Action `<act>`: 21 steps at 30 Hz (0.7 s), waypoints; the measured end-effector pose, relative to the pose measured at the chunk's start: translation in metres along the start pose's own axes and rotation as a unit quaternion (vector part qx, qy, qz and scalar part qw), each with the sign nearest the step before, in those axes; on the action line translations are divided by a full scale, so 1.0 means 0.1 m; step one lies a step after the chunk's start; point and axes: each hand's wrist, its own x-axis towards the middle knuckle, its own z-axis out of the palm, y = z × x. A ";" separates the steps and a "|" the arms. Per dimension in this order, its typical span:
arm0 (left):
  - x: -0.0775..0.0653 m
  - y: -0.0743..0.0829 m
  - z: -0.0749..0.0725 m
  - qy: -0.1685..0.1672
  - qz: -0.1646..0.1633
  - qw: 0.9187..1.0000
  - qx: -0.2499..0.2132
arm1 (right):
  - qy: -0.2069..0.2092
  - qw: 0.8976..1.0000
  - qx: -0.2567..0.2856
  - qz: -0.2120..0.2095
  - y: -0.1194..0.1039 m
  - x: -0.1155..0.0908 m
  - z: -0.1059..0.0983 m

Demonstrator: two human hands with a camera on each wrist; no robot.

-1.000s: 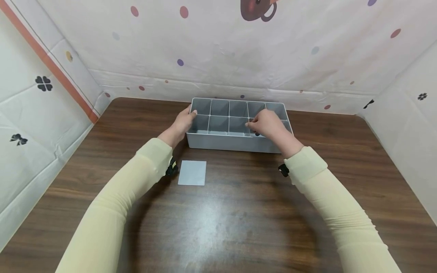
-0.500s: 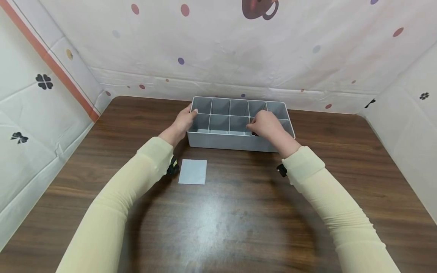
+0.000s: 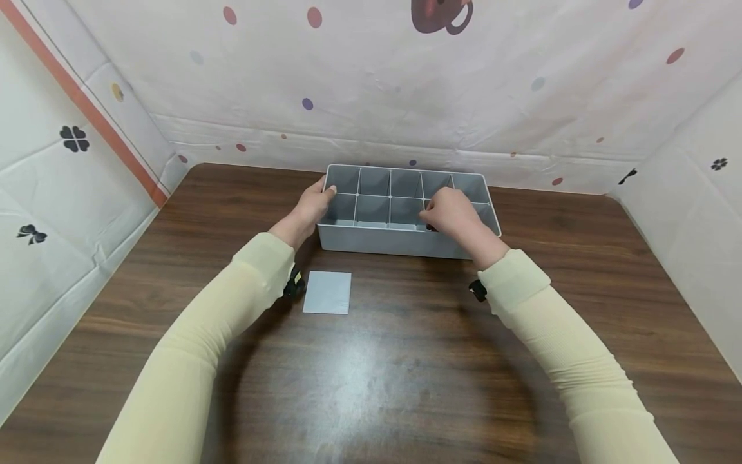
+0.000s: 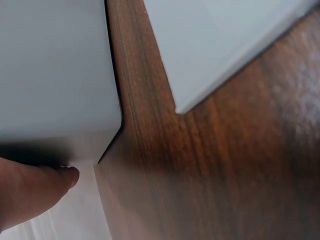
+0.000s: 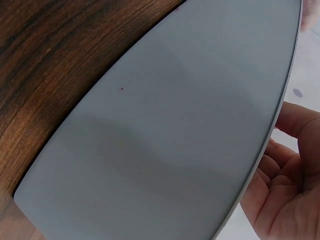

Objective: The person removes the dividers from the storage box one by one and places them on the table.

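A grey storage box with two rows of compartments (image 3: 382, 240) stands at the back of the table. My left hand (image 3: 312, 205) grips its left end, thumb over the rim and fingers along the outside; in the left wrist view a fingertip (image 4: 70, 177) shows by the box's end. My right hand (image 3: 449, 209) reaches over the front row, right of the middle, with thumb and forefinger together. A small dark object (image 3: 431, 227) shows just under those fingers, mostly hidden by the hand. In the right wrist view, curled fingers (image 5: 280, 185) appear behind the box's front rim.
A flat, pale grey square panel (image 3: 327, 292) lies on the dark wooden table (image 3: 406, 374), in front of the box's left end. Behind the box hangs a white cloth wall (image 3: 371, 122) with coloured dots, and similar cloth stands at both sides.
The right hand has shifted slightly within the front row, and the dark object under its fingers shows less than before. The left hand stays on the box's end.
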 end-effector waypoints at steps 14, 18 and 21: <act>0.00 0.00 0.00 -0.002 0.000 1.000 0.006 | 0.019 1.000 -0.001 0.000 -0.01 0.00 0.01; 0.00 0.01 0.00 0.000 -0.001 1.000 0.005 | 0.022 1.000 0.001 0.000 -0.01 -0.01 0.01; 0.00 0.01 -0.01 0.003 -0.004 1.000 0.006 | 0.021 1.000 0.000 0.000 -0.02 -0.01 0.01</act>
